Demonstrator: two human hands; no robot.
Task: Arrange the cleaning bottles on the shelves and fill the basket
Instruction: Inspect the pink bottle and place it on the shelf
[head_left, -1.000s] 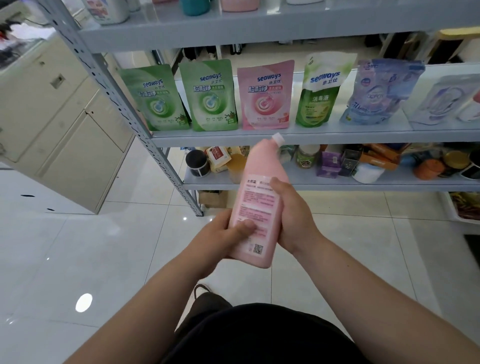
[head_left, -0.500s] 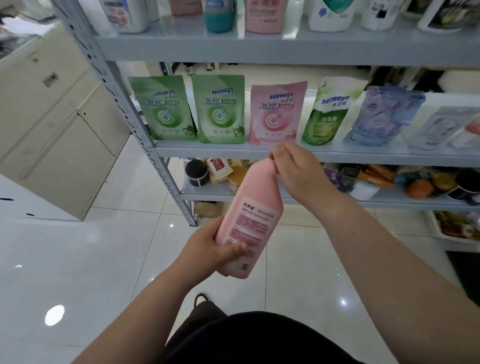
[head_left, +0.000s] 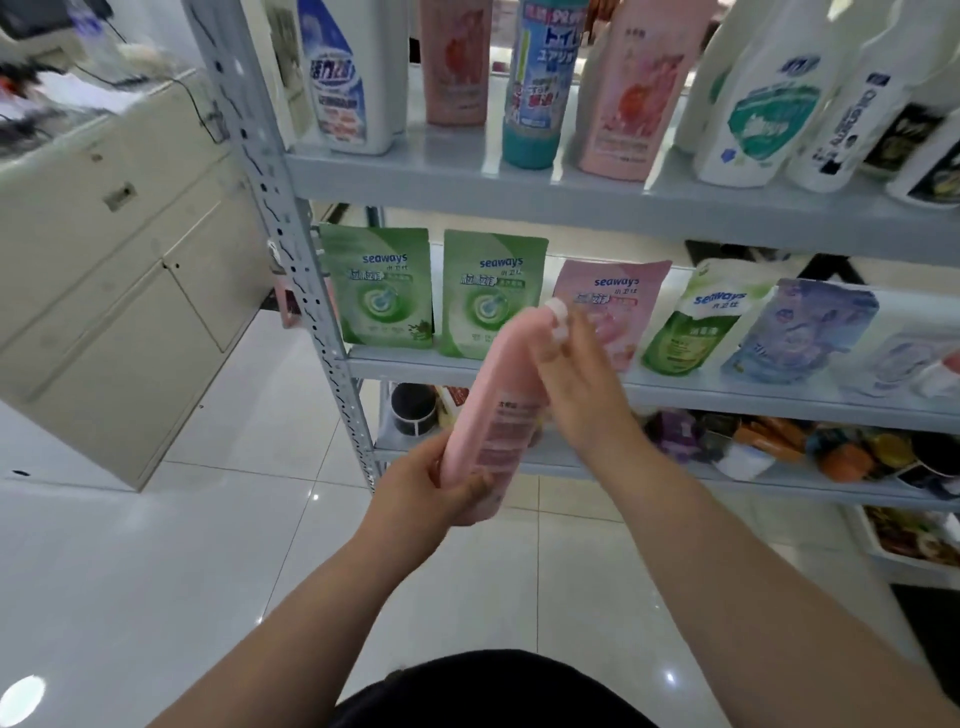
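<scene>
Location: a grey metal shelving unit stands on a glossy white tiled floor (head_left: 156, 571). Its perforated upright post (head_left: 291, 249) is at the left. A beige cabinet (head_left: 114, 312) stands further left, well apart from the post.

Upper shelf (head_left: 519, 202): a row of upright bottles, among them a teal bottle (head_left: 540, 88) between two pale pink ones, with white bottles to the right.

Middle shelf (head_left: 727, 397): refill pouches stand side by side. From the left: two green pouches (head_left: 382, 291), a pink pouch (head_left: 618, 296), a green-and-white pouch (head_left: 691, 322) and a blue pouch (head_left: 800, 332).

Lower shelf (head_left: 805, 486): small mixed containers, too blurred to identify. A white bin (head_left: 904, 540) sits on the floor at the far right.

Task item: the pink bottle (head_left: 498, 410) is in the air in front of the middle shelf, near its left end. It tilts with its white cap (head_left: 558, 312) up and to the right.

Left hand (head_left: 431, 488): grips the bottom of the pink bottle, thumb across the front.

Right hand (head_left: 582, 395): lies against the bottle's upper part, fingers nearly straight and close together, tips at the cap. Motion blur prevents telling whether they close on the neck.
</scene>
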